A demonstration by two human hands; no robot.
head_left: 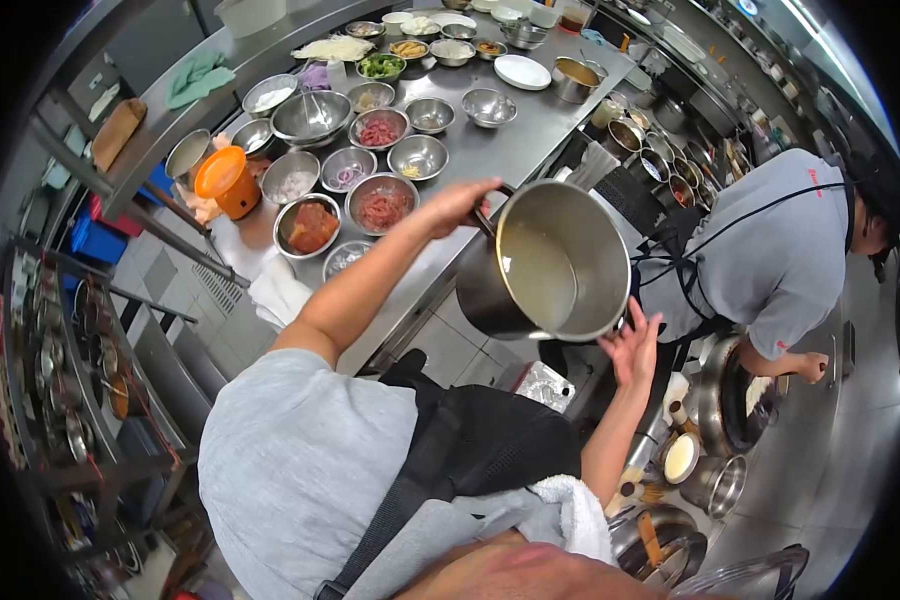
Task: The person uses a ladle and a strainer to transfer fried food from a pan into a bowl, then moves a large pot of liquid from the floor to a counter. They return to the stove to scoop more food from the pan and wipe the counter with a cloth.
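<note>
Stockpot (545,262): a steel pot held up in the air beside the worktop (530,130), level with the person's shoulder.
Pot direction: it was tipped well over, its mouth facing the camera and up to the right; its long axis ran from the base at lower left to the rim at upper right.
Pot contents: a pale, cloudy liquid lay against the inner wall.
Left hand (460,205): arm stretched out from the shoulder, elbow slightly bent, fingers closed around the handle at the pot's upper left rim.
Right hand (632,345): raised from below, palm open and fingers spread, touching the lower right rim of the pot.
Worktop: it carried many steel bowls of cut meat, onion and greens, and an orange container (226,180).
Co-worker (770,260): a person in a grey shirt and dark apron stood to the right, bent over a wok (727,395).
</note>
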